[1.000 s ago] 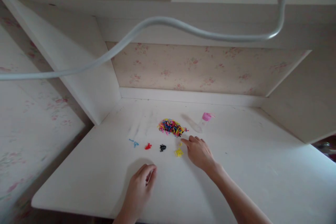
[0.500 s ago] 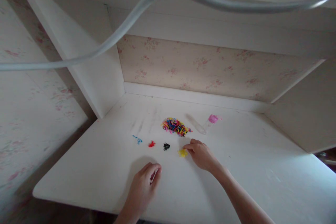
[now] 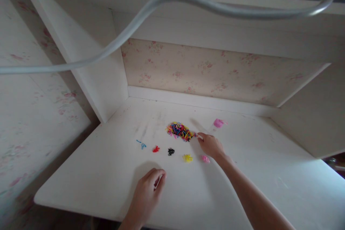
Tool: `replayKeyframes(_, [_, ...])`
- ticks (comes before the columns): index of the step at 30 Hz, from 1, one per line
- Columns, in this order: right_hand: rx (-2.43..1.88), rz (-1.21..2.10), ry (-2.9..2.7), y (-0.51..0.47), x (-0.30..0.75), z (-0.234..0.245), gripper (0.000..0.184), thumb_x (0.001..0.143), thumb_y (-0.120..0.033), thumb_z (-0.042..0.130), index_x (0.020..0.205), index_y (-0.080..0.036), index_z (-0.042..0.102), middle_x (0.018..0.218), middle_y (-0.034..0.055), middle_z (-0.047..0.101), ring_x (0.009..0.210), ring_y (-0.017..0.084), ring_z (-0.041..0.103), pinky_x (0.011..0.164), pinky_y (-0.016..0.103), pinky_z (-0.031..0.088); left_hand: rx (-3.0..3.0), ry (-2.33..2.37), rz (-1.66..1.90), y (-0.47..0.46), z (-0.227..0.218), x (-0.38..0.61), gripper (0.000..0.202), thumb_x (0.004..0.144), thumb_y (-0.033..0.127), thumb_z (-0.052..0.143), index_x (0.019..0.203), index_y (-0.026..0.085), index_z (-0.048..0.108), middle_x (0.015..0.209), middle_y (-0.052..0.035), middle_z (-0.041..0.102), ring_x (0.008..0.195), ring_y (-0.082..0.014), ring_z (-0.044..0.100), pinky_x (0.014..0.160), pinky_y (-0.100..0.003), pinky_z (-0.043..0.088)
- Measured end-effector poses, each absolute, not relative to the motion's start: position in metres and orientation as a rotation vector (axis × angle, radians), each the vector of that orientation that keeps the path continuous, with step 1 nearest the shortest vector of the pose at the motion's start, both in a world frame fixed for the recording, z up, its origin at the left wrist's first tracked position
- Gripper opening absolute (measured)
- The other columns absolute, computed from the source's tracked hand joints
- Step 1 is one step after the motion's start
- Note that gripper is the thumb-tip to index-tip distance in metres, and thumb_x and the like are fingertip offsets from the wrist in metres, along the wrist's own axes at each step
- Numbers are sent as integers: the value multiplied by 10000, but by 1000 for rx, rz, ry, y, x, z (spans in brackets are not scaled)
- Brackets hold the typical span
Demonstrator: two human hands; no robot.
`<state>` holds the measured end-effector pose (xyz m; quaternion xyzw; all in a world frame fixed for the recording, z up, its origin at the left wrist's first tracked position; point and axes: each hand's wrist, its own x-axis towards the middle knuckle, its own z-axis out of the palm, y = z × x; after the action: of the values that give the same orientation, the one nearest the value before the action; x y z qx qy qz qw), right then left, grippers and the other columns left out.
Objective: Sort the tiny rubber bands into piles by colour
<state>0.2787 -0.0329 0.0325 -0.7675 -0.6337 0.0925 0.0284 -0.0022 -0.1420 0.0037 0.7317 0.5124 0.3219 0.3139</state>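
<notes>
A mixed heap of small coloured rubber bands (image 3: 179, 130) lies mid-desk. In front of it sit small sorted clusters in a row: blue (image 3: 141, 145), red (image 3: 155, 148), black (image 3: 170, 151), yellow (image 3: 187, 158) and pink (image 3: 205, 159). My right hand (image 3: 211, 145) reaches to the heap's right edge, fingertips pinched together at the bands; what they hold is too small to make out. My left hand (image 3: 147, 194) rests on the desk near the front edge, fingers loosely curled, nothing seen in it.
A clear little bottle with a pink cap (image 3: 217, 123) lies right of the heap. The white desk (image 3: 269, 172) is boxed in by side panels and a floral back wall (image 3: 205, 72). A grey cable (image 3: 161, 3) hangs across the view above.
My right hand left the yellow cluster and moved up to the heap's right edge. A pink cluster now shows right of the yellow one. The left hand stayed put.
</notes>
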Motion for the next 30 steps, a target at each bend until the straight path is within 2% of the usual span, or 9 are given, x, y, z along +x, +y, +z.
replayKeyframes(6, [-2398,269,-1947,-20,283,25,337,896,-376,388,1080,-287,656,1012,92,689,891,241,646,691,301,437,1893,1354,846,-142,4,-1,241,920,341,427,949,222,635,748,4,605,642,-105,544,598,-196,412])
replayKeyframes(16, [-2282,271,-1937,-25,287,24,359,926,-341,338,977,-215,670,985,83,698,892,193,642,677,238,390,1900,1341,831,-142,4,-2,245,923,334,422,954,216,634,797,-6,627,678,-104,565,615,-189,427])
replayKeyframes(30, [-2177,269,-1820,-33,284,26,397,903,-391,327,967,-230,684,868,52,714,781,183,639,610,238,353,1906,1320,863,-142,6,-2,258,924,332,413,938,210,639,784,-17,635,661,-108,565,608,-194,432])
